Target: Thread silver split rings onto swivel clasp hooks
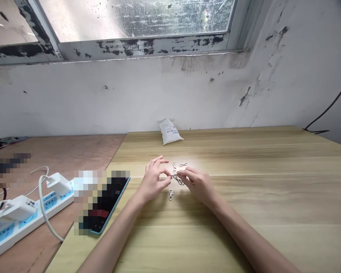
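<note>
Several small silver swivel clasps lie in a loose cluster on the wooden table, between my two hands. My left hand has thumb and forefinger pinched at the cluster's left side, on what looks like one clasp; its other fingers are raised. From the right, my right hand reaches in with its fingertips closed at the same clasp, partly hiding it. One single clasp lies apart, nearer to me. Another clasp rests just beyond my right fingertips.
A white plastic packet with a printed label lies by the wall. Left of my left forearm is a phone, partly blurred out. A white power strip with chargers and cables occupies the lower brown surface at the left.
</note>
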The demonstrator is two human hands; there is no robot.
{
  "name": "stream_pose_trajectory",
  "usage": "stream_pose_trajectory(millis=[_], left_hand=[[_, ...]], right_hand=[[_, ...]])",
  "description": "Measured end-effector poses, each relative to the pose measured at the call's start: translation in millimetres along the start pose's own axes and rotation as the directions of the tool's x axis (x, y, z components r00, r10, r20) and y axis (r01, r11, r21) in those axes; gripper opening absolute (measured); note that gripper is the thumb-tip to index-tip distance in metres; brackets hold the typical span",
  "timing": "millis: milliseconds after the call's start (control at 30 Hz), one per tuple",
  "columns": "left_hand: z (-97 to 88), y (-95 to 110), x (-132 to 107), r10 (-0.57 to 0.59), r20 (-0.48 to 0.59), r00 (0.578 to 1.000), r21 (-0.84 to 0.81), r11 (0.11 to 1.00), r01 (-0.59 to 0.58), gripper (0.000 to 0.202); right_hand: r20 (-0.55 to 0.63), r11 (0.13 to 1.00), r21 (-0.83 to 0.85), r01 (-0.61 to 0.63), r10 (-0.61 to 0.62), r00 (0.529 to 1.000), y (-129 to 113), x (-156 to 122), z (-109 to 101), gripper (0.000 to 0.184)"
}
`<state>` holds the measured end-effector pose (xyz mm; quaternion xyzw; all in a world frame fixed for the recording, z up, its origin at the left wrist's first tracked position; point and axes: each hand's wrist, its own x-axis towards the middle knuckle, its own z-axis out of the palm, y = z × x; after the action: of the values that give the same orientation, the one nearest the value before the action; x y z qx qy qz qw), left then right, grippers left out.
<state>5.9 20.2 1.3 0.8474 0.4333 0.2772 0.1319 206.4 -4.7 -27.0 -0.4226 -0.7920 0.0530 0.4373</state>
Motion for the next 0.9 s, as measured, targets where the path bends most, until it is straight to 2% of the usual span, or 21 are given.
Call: stream_pose_trajectory(millis=[67, 133, 267, 400, 533, 633, 767, 900], left_hand=[[-0.7, -2.6, -0.8, 0.016, 0.024, 1.000, 0.063, 0.998, -0.017, 0.010], [-3.9, -5.3, -1.3, 0.053, 0.039, 0.998, 0.137, 0.989, -0.058, 0.010], [-13.1, -15.0, -0.6, 0.108, 0.061, 0.992, 0.243, 0.962, -0.120, 0.011], [-19.3, -24.6, -0.5, 0.156, 0.097, 0.983, 0.265, 0.948, -0.177, 0.014], [-23.5, -25.3, -2.3, 0.184, 0.152, 0.971, 0.268, 0.938, -0.219, 0.013], [-23.7, -21.4, -3.4, 0.186, 0.164, 0.969, 0.254, 0.941, -0.224, 0.009], [-19.3, -17.0, -3.5, 0.165, 0.187, 0.969, 0.218, 0.954, -0.204, 0.019], [-16.7, -20.0, -3.8, 0.147, 0.189, 0.971, 0.203, 0.962, -0.185, 0.011]], right_hand=[[-0.016, 0.999, 0.005, 0.054, -0.054, 0.998, -4.1, -0.5, 0.8, 0.023], [0.021, 0.997, 0.037, 0.073, -0.073, 0.997, -7.7, -0.8, 2.2, 0.023], [0.195, 0.999, 0.022, 0.034, -0.037, 0.980, -7.3, -1.7, 5.0, 0.019], [0.252, 1.000, 0.001, 0.013, -0.013, 0.968, -8.1, -3.0, 4.1, 0.016], [0.339, 0.999, 0.033, 0.001, -0.012, 0.941, -14.4, -3.7, -0.5, 0.015], [0.308, 0.999, -0.031, -0.005, 0.014, 0.951, -13.1, -2.8, -1.4, 0.020], [0.221, 0.974, -0.226, 0.010, 0.041, 0.974, -3.4, -0.5, 4.6, 0.022], [0.250, 0.933, -0.355, 0.066, 0.027, 0.968, 1.9, 0.1, 14.0, 0.024]])
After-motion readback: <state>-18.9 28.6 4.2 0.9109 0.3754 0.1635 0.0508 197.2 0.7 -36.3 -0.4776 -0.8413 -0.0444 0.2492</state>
